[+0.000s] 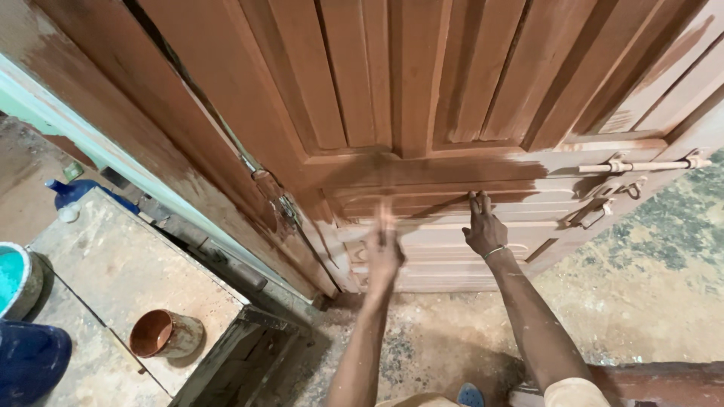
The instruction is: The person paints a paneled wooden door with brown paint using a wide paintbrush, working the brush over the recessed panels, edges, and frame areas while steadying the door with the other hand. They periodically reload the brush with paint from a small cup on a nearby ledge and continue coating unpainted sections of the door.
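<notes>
Wooden and broad, the door [422,113] fills the upper part of the view, leaning or hanging beside its frame [113,113], its panels coated in reddish-brown paint down to a wet edge across the middle rail, with paler, thinly covered wood below. It looks heavy and stiff, not something to lift with one hand; the freshly coated upper part is probably slick and easily smudged, so the safer places to touch would seem to be the pale lower rail or the outer edge. The right hand [484,230] rests flat against the door just under the wet edge, fingers straight and pointing up, holding nothing, a thin bangle at the wrist. The left hand [383,252] is blurred, raised against the lower panel just left of the right hand; it seems closed around something slim, perhaps a brush, but I cannot tell for certain. A metal bolt [641,166] and a latch [603,203] sit on the door well to the right of both hands. Down at the left, on a concrete slab [113,271], stands a small tin [164,333] of brown paint, well apart from the hands, with a turquoise-filled bucket [19,279] at the frame's edge.
</notes>
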The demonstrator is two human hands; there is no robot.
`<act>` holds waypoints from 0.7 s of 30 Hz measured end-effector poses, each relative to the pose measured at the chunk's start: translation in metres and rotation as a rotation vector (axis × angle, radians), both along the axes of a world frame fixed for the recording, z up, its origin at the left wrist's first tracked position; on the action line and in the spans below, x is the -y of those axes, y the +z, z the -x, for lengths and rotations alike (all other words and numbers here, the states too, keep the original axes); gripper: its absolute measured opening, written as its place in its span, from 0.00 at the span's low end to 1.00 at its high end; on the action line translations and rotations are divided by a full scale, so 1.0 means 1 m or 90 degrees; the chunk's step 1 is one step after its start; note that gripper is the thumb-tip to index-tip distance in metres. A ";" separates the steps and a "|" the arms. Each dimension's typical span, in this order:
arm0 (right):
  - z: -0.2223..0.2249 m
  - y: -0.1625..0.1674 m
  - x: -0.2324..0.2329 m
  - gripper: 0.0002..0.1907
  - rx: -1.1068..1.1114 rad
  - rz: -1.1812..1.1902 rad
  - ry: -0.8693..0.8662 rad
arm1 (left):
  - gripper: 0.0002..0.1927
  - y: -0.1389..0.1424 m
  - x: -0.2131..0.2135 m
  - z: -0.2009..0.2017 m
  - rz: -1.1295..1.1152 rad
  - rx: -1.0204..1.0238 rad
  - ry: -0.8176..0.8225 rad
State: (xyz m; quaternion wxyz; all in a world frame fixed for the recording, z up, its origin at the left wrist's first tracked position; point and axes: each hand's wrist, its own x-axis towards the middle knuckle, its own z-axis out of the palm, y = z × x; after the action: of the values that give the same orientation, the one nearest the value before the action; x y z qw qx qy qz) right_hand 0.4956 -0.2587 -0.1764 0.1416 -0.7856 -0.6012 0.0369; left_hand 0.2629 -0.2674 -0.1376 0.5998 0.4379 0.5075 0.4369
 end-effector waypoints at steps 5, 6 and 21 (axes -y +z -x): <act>0.000 0.007 0.002 0.52 0.006 0.051 -0.007 | 0.31 0.013 0.025 -0.025 -0.087 0.207 -0.254; 0.000 0.008 0.002 0.52 0.007 0.055 -0.007 | 0.30 0.016 0.024 -0.023 -0.054 0.164 -0.185; -0.001 0.023 -0.005 0.45 0.147 -0.340 0.072 | 0.31 0.040 -0.009 0.054 -0.049 0.158 0.362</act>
State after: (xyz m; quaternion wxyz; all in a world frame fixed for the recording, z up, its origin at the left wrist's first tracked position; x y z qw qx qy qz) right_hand 0.4968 -0.2540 -0.1538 0.2716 -0.6846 -0.6449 -0.2044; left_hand 0.2089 -0.2588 -0.0976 0.4940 0.2443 0.5153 0.6563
